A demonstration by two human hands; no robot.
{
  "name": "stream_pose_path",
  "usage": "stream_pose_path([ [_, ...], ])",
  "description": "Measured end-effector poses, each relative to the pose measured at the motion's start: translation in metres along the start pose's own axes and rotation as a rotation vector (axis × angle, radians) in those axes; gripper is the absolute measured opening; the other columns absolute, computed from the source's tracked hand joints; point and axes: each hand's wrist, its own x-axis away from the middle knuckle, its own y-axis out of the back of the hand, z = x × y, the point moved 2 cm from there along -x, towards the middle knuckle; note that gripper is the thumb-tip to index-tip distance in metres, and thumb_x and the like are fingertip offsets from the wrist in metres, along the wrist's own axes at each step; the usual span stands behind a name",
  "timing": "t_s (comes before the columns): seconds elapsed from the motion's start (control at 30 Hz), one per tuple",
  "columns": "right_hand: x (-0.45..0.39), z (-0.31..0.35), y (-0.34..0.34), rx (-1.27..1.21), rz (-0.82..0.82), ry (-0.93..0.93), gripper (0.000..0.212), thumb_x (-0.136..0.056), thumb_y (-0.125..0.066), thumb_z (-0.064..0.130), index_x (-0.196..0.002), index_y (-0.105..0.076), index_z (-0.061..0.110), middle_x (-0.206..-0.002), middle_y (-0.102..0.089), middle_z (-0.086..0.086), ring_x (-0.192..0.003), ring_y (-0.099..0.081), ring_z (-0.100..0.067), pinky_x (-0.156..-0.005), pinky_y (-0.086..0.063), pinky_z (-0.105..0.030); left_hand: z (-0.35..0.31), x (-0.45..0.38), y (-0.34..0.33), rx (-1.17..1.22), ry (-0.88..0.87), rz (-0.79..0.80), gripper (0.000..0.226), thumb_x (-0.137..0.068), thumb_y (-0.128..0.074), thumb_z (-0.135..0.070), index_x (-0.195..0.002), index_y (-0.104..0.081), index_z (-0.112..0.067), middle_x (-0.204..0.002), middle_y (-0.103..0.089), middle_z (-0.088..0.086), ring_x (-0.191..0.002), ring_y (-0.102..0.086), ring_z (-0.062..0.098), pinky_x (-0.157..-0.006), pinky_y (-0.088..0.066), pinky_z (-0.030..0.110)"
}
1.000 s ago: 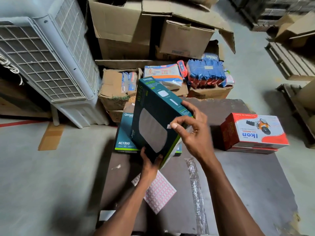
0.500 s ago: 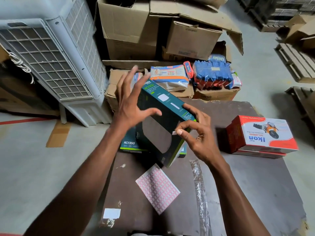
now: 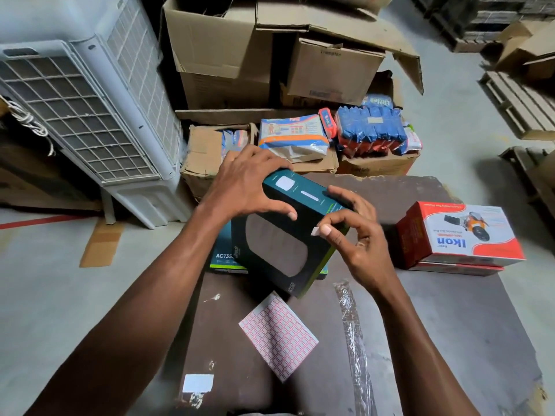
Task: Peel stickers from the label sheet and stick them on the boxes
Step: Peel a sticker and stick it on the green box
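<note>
A dark teal box [image 3: 282, 250] stands tilted on edge over another teal box [image 3: 223, 259] that lies flat on the brown table [image 3: 435, 319]. My left hand [image 3: 243, 184] grips the tilted box at its top far corner, thumb on the front face. My right hand [image 3: 354, 235] holds the box's right edge, and a small white sticker [image 3: 316, 231] sits at its thumb tip against the box. The pink-gridded label sheet [image 3: 277, 331] lies flat on the table nearer to me.
A red and white Ikon box [image 3: 462, 235] rests on the table's right side. Beyond the table stand cardboard cartons [image 3: 216, 43] and packs of goods [image 3: 371, 130]. A white air cooler [image 3: 90, 100] stands at the left. Wooden pallets [image 3: 516, 100] lie at the right.
My left hand left the box's bottom, rose over it and now grips its top far corner. My right hand has stayed on the right edge with the sticker.
</note>
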Motion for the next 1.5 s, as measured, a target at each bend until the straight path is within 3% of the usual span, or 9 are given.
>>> stream_pose_path([
  [0.27,-0.004,0.018,-0.009,0.020,-0.197,0.035,0.012,-0.093,-0.066,0.044,-0.098,-0.073,0.036,-0.129,-0.062,0.018,-0.132,-0.046,-0.011,-0.099,-0.053,-0.041,-0.022,0.052,-0.006,-0.079,0.177,-0.207,0.100,-0.056,-0.049,-0.101,-0.134,-0.057,-0.039,-0.132,-0.058,-0.010,-0.124,-0.048,0.021,-0.097,-0.033,0.042],
  [0.4,-0.008,0.032,-0.014,0.142,-0.278,0.081,0.011,-0.095,-0.066,0.040,-0.094,-0.073,0.032,-0.104,-0.066,0.023,-0.110,-0.053,-0.006,-0.086,-0.053,-0.049,-0.039,0.077,-0.014,-0.088,0.264,-0.264,0.094,-0.061,-0.048,-0.097,-0.134,-0.057,-0.038,-0.134,-0.057,-0.008,-0.127,-0.047,0.023,-0.100,-0.035,0.045],
  [0.6,-0.013,0.040,-0.016,0.256,-0.203,-0.033,0.011,-0.091,-0.061,0.052,-0.089,-0.069,0.046,-0.081,-0.063,0.041,-0.086,-0.064,0.002,-0.088,-0.055,-0.055,-0.055,0.106,-0.021,-0.026,0.256,-0.270,0.088,-0.068,-0.055,-0.085,-0.138,-0.055,-0.032,-0.134,-0.056,-0.007,-0.128,-0.045,0.022,-0.103,-0.036,0.047],
  [0.8,-0.013,0.038,-0.019,0.292,-0.116,-0.081,0.012,-0.096,-0.070,0.033,-0.089,-0.077,0.026,-0.083,-0.073,0.018,-0.074,-0.064,-0.001,-0.067,-0.054,-0.025,-0.089,0.119,-0.037,-0.033,0.169,-0.280,0.071,-0.068,-0.069,-0.068,-0.129,-0.061,-0.033,-0.130,-0.060,-0.010,-0.125,-0.050,0.022,-0.105,-0.035,0.046],
  [0.9,-0.010,0.033,-0.015,0.291,-0.110,-0.137,0.011,-0.096,-0.070,0.032,-0.090,-0.077,0.026,-0.086,-0.074,0.016,-0.076,-0.064,0.002,-0.062,-0.047,-0.014,-0.084,0.124,-0.036,-0.020,0.213,-0.320,0.074,-0.070,-0.067,-0.076,-0.129,-0.062,-0.032,-0.130,-0.061,-0.008,-0.124,-0.051,0.023,-0.103,-0.037,0.047],
  [1.0,-0.006,0.038,-0.008,0.307,-0.112,-0.153,0.012,-0.097,-0.069,0.035,-0.094,-0.076,0.027,-0.087,-0.072,0.019,-0.082,-0.067,0.000,-0.068,-0.058,-0.028,-0.076,0.130,-0.025,-0.028,0.243,-0.357,0.081,-0.071,-0.062,-0.085,-0.132,-0.062,-0.032,-0.131,-0.061,-0.006,-0.123,-0.051,0.024,-0.102,-0.037,0.046],
  [1.2,-0.015,0.068,-0.005,0.322,-0.145,-0.008,0.011,-0.096,-0.067,0.035,-0.093,-0.075,0.028,-0.086,-0.074,0.017,-0.079,-0.067,-0.001,-0.074,-0.057,-0.029,-0.081,0.126,-0.003,-0.023,0.272,-0.452,0.079,-0.068,-0.070,-0.079,-0.130,-0.063,-0.030,-0.129,-0.061,-0.007,-0.124,-0.049,0.024,-0.103,-0.034,0.045],
  [1.37,-0.019,0.071,-0.014,0.356,-0.129,0.046,0.015,-0.093,-0.061,0.045,-0.092,-0.072,0.034,-0.087,-0.074,0.021,-0.083,-0.068,-0.004,-0.088,-0.053,-0.056,-0.082,0.119,-0.002,-0.031,0.277,-0.470,0.070,-0.073,-0.066,-0.074,-0.129,-0.063,-0.031,-0.128,-0.061,-0.009,-0.123,-0.047,0.023,-0.102,-0.034,0.046],
  [1.5,-0.017,0.063,-0.020,0.350,-0.112,0.053,0.011,-0.092,-0.060,0.046,-0.093,-0.069,0.039,-0.089,-0.075,0.020,-0.084,-0.069,-0.005,-0.088,-0.054,-0.056,-0.080,0.119,-0.008,-0.028,0.266,-0.453,0.071,-0.070,-0.070,-0.071,-0.128,-0.063,-0.030,-0.128,-0.062,-0.008,-0.122,-0.051,0.024,-0.101,-0.036,0.046],
])
